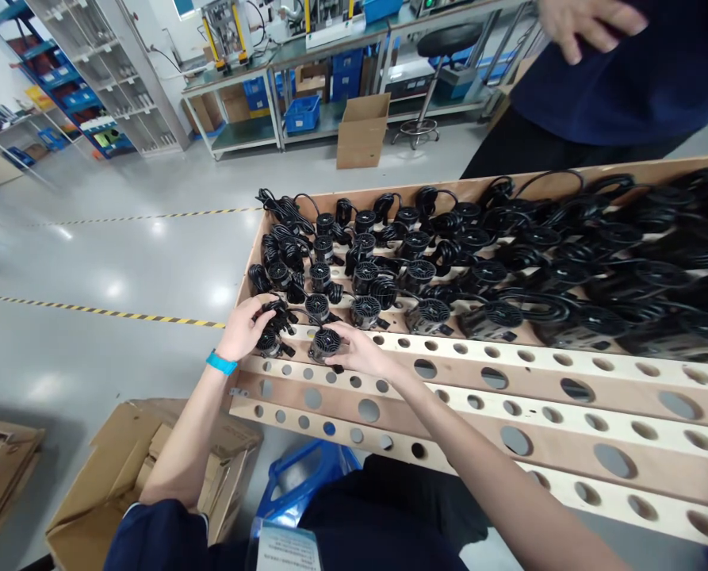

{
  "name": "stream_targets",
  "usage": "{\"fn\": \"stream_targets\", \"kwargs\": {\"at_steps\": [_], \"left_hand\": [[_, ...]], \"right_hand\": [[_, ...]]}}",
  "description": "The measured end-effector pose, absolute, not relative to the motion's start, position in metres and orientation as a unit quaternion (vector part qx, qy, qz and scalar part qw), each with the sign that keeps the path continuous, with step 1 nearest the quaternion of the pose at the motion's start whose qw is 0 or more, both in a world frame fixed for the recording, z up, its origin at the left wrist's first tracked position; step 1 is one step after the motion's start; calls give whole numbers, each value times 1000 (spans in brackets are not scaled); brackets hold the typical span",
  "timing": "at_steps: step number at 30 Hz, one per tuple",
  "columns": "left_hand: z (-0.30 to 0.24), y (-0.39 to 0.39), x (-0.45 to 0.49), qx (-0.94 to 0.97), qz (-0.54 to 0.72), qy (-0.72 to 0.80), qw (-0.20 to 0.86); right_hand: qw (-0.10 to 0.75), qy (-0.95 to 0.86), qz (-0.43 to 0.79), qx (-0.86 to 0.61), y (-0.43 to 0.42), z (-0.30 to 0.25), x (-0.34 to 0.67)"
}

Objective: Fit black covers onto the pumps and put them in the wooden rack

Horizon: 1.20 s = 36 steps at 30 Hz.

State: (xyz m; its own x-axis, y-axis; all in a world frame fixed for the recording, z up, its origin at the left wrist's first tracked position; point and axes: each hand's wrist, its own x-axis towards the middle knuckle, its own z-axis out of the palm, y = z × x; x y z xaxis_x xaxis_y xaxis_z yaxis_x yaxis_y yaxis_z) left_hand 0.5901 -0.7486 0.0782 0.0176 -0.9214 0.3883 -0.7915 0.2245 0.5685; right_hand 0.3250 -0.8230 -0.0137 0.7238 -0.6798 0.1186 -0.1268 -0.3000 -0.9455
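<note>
Left hand [243, 327]: fingers curled around a coiled black cable [275, 316], gripping it; blue wristband [221, 363] on that wrist. Right hand [361, 350]: fingertips closed on a round black motor unit [326, 342] with a finned top, just beside the cable.

Unit position: near left corner of the wooden rack [508, 400], at the left end of the front-most filled row, against a perforated slat. The rows behind it hold many like units with coiled cords [425, 270], packed close together. The front slats show bare holes of two sizes.

Beyond the rack's far edge: another person in dark clothing, one hand [585, 24] open, well apart from the units. Floor, lower left: open cardboard box [92, 492].
</note>
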Motion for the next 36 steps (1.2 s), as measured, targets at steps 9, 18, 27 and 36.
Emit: {"fn": "stream_targets", "kwargs": {"at_steps": [9,18,27,36], "left_hand": [[70,-762,577,586,-95,-745,305],[68,-761,576,626,-88,-692,347],[67,-759,582,635,-83,-675,367],[65,-759,578,616,-179,-672,370]], "right_hand": [[428,315,-270,-803,-809,-10,330],[326,244,-160,-899,-813,18,347],[274,210,-108,-932,-813,36,351],[204,276,-135,-930,-798,17,356]]}}
